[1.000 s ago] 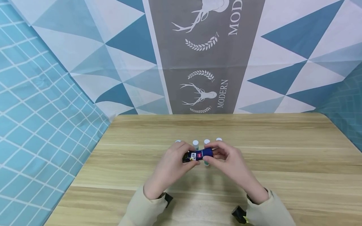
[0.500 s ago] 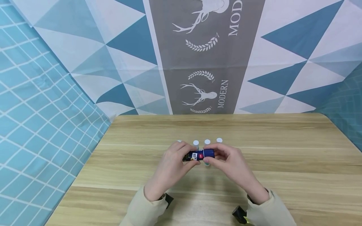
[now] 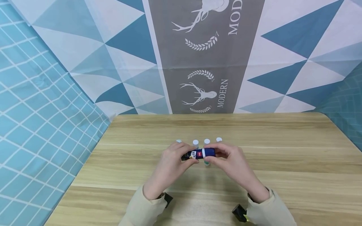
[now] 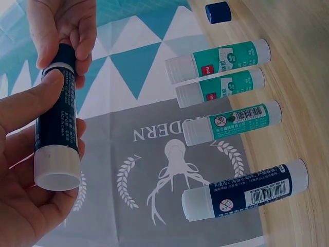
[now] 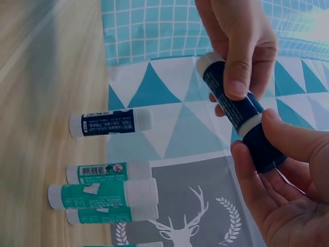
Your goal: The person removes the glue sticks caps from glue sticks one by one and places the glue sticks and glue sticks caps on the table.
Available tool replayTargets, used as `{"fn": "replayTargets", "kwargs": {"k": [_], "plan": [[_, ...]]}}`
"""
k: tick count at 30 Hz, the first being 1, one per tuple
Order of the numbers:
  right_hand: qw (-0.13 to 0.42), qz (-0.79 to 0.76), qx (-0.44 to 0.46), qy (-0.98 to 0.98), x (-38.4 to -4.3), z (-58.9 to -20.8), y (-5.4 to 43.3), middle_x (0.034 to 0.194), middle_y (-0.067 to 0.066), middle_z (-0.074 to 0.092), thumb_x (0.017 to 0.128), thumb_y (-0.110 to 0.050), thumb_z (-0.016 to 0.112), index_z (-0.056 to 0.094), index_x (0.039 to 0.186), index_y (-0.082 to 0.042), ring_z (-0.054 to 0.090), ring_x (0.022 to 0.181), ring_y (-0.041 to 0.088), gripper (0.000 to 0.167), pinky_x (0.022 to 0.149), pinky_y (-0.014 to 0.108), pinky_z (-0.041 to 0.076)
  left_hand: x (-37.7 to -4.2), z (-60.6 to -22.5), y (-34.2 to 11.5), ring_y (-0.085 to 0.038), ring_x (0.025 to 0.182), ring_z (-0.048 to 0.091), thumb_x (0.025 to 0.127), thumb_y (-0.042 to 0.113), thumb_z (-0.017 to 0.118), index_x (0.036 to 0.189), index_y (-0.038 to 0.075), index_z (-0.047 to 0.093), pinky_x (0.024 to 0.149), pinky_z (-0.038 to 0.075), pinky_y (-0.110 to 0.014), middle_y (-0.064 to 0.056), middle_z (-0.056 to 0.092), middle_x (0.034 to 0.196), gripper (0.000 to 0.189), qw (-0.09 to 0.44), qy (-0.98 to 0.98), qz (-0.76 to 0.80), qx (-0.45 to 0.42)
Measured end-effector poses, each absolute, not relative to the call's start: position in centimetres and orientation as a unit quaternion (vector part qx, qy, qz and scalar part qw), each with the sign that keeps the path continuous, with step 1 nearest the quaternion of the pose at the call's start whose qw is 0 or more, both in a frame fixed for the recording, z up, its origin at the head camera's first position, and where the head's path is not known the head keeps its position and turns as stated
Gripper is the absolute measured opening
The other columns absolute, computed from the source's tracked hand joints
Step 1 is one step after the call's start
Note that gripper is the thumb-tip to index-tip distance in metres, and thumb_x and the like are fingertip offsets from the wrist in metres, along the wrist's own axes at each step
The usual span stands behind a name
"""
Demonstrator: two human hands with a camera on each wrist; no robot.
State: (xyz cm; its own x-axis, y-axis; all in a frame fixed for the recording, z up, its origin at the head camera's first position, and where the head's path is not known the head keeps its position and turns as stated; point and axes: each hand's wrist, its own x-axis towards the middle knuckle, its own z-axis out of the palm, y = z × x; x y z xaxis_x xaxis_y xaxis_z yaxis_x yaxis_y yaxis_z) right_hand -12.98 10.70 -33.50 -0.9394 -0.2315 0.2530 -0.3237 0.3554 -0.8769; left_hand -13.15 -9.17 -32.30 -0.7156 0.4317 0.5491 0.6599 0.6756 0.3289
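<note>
A dark blue glue stick (image 3: pixel 195 154) is held level above the table between my two hands. My left hand (image 3: pixel 171 164) grips its labelled body, near the white base seen in the left wrist view. At the other end, my right hand (image 3: pixel 236 163) pinches the dark blue cap (image 3: pixel 209 152) between thumb and fingers. A white band (image 5: pixel 250 125) shows between cap and body. Behind the hands stand other upright glue sticks with white tops: a dark blue one (image 4: pixel 247 192) and several green ones (image 4: pixel 234 124). The hands partly hide them in the head view.
A small dark blue cap (image 4: pixel 218 13) lies apart from the row of sticks on the wooden table (image 3: pixel 254 135). Patterned cloth (image 3: pixel 198 56) hangs behind the table's far edge, with blue checked cloth (image 3: pixel 42 110) on the left.
The white band between the cap and body looks wider than half a second ago. Both hands keep their grip and have barely shifted.
</note>
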Motion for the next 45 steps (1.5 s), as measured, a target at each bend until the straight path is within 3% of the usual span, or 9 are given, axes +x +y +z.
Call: {"fn": "replayTargets", "kwargs": {"k": [12,22,31,35,42,45], "plan": [[0.088,0.537,0.186,-0.818,-13.2,-33.2,11.4,0.092,0.001,0.067,0.074,-0.010,0.073,0.067,0.101,-0.010,0.063,0.079,0.009,0.028,0.073,0.021,0.052,-13.3,-32.3,-9.4,-0.007,0.082,0.058,0.069,0.019,0.079,0.097,0.012,0.068,0.070,0.049,-0.020,0.004,0.065,0.090,0.031,0.194,-0.899,-0.284,-0.271],[0.118,0.484,0.161,-0.852,-13.6,-33.0,12.9,0.094,0.007,0.067,0.077,-0.016,0.071,0.066,0.104,-0.010,0.064,0.079,0.013,0.029,0.069,0.024,0.052,-13.9,-32.5,-10.1,-0.007,0.083,0.057,0.071,0.011,0.075,0.096,0.013,0.064,0.072,0.050,-0.021,0.005,0.063,0.091,0.028,0.155,-0.907,-0.308,-0.242],[0.114,0.443,0.136,-0.879,-14.0,-32.8,14.1,0.093,0.007,0.065,0.076,-0.012,0.072,0.064,0.106,-0.009,0.065,0.079,0.019,0.031,0.059,0.021,0.050,-14.5,-32.9,-10.7,-0.007,0.077,0.057,0.069,0.005,0.072,0.092,0.011,0.057,0.069,0.050,-0.024,0.003,0.060,0.087,0.028,0.175,-0.906,-0.317,-0.219],[0.111,0.415,0.132,-0.894,-14.1,-32.7,14.6,0.093,0.007,0.065,0.077,-0.011,0.072,0.064,0.105,-0.008,0.064,0.079,0.019,0.030,0.061,0.022,0.049,-14.8,-33.1,-10.9,-0.007,0.074,0.054,0.069,0.005,0.071,0.090,0.011,0.055,0.067,0.049,-0.024,0.004,0.058,0.085,0.027,0.173,-0.909,-0.323,-0.200],[0.065,0.356,0.112,-0.925,-14.5,-32.6,15.6,0.084,0.007,0.064,0.078,-0.014,0.070,0.063,0.106,-0.008,0.051,0.060,0.013,0.030,0.049,0.024,0.042,-15.2,-33.2,-11.4,-0.013,0.073,0.049,0.066,0.006,0.067,0.087,0.013,0.053,0.066,0.043,-0.027,0.004,0.053,0.084,0.025,0.159,-0.913,-0.338,-0.163],[0.046,0.339,0.103,-0.934,-14.7,-32.8,16.0,0.087,0.008,0.064,0.078,-0.015,0.070,0.061,0.107,-0.007,0.050,0.059,0.013,0.032,0.048,0.026,0.039,-15.4,-33.3,-11.7,-0.013,0.074,0.049,0.066,0.007,0.067,0.086,0.014,0.054,0.067,0.043,-0.028,0.003,0.052,0.086,0.025,0.151,-0.917,-0.337,-0.153]]}}
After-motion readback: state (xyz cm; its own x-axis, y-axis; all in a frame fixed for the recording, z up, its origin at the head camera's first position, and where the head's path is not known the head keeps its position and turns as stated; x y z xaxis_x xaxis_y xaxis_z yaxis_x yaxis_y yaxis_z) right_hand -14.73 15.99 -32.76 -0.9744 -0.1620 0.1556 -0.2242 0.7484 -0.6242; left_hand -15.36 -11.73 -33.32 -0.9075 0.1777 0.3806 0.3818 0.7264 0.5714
